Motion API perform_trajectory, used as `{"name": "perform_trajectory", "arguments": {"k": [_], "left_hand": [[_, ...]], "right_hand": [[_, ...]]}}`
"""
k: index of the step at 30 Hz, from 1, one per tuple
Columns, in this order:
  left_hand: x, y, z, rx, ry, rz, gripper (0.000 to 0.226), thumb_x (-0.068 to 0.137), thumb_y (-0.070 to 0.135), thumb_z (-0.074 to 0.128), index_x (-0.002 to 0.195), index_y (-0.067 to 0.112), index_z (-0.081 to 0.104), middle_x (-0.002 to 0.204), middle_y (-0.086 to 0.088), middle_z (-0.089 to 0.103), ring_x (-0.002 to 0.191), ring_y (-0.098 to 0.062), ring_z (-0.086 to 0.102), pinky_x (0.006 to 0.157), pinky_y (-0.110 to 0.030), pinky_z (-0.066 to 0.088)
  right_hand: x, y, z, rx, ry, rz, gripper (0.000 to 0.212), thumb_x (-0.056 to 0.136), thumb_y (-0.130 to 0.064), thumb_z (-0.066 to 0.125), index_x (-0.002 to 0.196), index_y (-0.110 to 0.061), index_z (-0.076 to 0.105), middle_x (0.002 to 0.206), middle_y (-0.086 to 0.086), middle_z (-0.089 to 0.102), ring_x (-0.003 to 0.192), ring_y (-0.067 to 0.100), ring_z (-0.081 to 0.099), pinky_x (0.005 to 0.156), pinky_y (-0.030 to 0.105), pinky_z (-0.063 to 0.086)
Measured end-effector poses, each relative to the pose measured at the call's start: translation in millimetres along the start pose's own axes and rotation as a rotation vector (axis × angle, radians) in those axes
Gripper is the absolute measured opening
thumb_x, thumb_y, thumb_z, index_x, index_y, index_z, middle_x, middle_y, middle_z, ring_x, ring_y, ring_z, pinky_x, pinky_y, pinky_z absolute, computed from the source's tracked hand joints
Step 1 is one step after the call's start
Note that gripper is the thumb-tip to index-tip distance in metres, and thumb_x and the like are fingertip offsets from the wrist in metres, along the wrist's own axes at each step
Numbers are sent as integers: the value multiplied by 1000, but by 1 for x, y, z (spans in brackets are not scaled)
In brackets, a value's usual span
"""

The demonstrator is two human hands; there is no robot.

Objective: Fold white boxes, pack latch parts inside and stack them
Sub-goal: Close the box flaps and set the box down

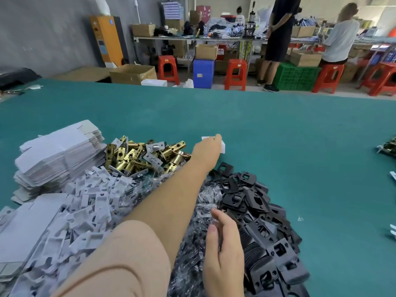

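My left hand (207,149) reaches far forward over the piles, and its fingers curl over a small folded white box (223,146) that sits on the green table (289,142). My right hand (222,247) hovers with relaxed fingers over a heap of small clear plastic bags (206,198) and holds nothing that I can see. Brass latch bodies (145,155) lie in a pile left of the box. Black strike plates (257,211) are heaped to the right of my arm. A stack of flat white box blanks (60,153) stands at the left.
White plastic inserts (92,202) fill the near left. More parts lie at the table's right edge (389,146). Beyond the table are cardboard boxes, red stools (235,73), a green crate and two people at a workbench. Bare green table stretches ahead and to the right.
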State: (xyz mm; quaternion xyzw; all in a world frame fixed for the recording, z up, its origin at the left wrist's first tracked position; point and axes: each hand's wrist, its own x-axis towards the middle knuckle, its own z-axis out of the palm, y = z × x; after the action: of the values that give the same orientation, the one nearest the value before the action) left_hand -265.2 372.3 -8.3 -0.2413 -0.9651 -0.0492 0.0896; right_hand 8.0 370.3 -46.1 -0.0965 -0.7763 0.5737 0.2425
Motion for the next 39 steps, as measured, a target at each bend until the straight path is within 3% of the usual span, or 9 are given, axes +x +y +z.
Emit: {"name": "perform_trajectory", "arguments": {"k": [4,8,18,23,27,30,33,36,39], "left_hand": [[9,-2,16,159,-68,63,67,87,3,66,145,13,35,127,-13,55,119,-32,51,66,-40,43],[14,-12,24,274,-148,163,72,97,11,55,159,20,21,145,-16,46,134,-35,39,96,-44,46],[15,-21,25,232,-125,98,75,95,9,59,159,29,23,141,-16,48,131,-34,44,104,-44,39],[9,-21,8,128,-134,87,65,95,3,54,154,19,34,137,-15,51,124,-34,50,98,-44,43],[-14,-35,-37,-225,-64,-59,41,107,27,46,147,17,50,140,-9,59,123,-29,57,100,-43,48],[-63,-53,-69,-516,27,-160,31,107,34,44,126,23,66,116,5,72,93,-14,66,77,-31,50],[-136,-78,-81,-502,47,-228,26,105,36,48,121,30,67,91,13,71,64,-7,61,57,-24,46],[-207,-102,-75,-238,70,-243,33,104,37,49,132,29,64,116,11,70,91,-5,61,75,-21,51],[-256,-113,-57,-110,-10,-285,43,104,42,46,145,30,53,138,6,58,118,-11,56,99,-29,49]], "right_hand": [[1,0,3,-44,25,-41,29,101,-48,36,126,-51,50,127,-32,53,119,-1,55,89,3,39],[-1,3,5,-66,24,-72,28,102,-33,43,121,-48,56,133,-28,55,127,1,54,95,6,40],[0,1,5,-108,43,-152,30,98,-21,49,113,-45,59,124,-21,62,125,-2,54,95,3,37],[-1,3,4,-96,24,-122,28,100,-23,48,114,-43,60,124,-25,61,125,0,55,96,5,39],[-1,1,3,-107,-9,-105,23,103,-36,40,116,-46,57,125,-27,59,125,1,54,97,12,42],[-2,1,2,-138,-44,-93,30,98,-47,36,117,-40,59,125,-28,57,125,0,53,97,19,46],[-2,1,2,-207,-92,-109,34,98,-49,35,118,-37,60,123,-30,55,123,-5,51,97,16,42],[-3,3,2,-320,-143,-142,33,100,-45,40,118,-30,64,118,-26,57,119,-12,47,95,8,36],[-5,4,3,-460,-162,-211,22,99,-30,59,119,-22,67,116,-19,57,109,-7,47,97,19,38]]}}
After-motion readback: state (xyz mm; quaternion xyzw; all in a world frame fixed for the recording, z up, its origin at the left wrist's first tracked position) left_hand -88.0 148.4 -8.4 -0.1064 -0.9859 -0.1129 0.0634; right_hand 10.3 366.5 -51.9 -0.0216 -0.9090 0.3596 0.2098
